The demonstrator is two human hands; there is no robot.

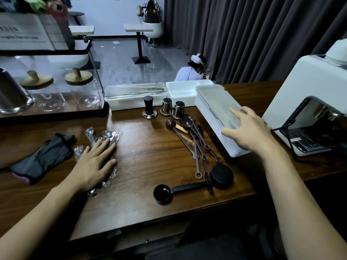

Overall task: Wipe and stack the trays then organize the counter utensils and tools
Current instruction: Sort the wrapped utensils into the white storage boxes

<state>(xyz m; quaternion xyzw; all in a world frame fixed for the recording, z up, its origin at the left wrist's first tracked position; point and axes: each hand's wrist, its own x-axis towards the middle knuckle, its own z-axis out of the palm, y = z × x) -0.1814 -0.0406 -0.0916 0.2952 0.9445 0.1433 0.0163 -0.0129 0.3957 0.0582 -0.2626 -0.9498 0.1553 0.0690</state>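
Note:
My left hand (95,162) lies flat with straight fingers on a heap of plastic-wrapped metal spoons (105,136) on the wooden counter (142,152). My right hand (246,128) rests spread on the clear lid of a white tray box (212,107) that sits at an angle at the right. Two more white trays stand at the back: a lidded one (135,96) and an open one (182,91). A pile of brown long-handled spoons (195,136) lies between my hands, with a black scoop (165,192) and a black round tool (221,176) nearer the front edge.
A dark grey cloth (43,158) lies at the left. A tamper (149,107) and two small steel cups (172,107) stand near the back trays. A white coffee machine (308,102) fills the right; glass jars (45,91) stand in a case at the left. A person (191,72) sits beyond the counter.

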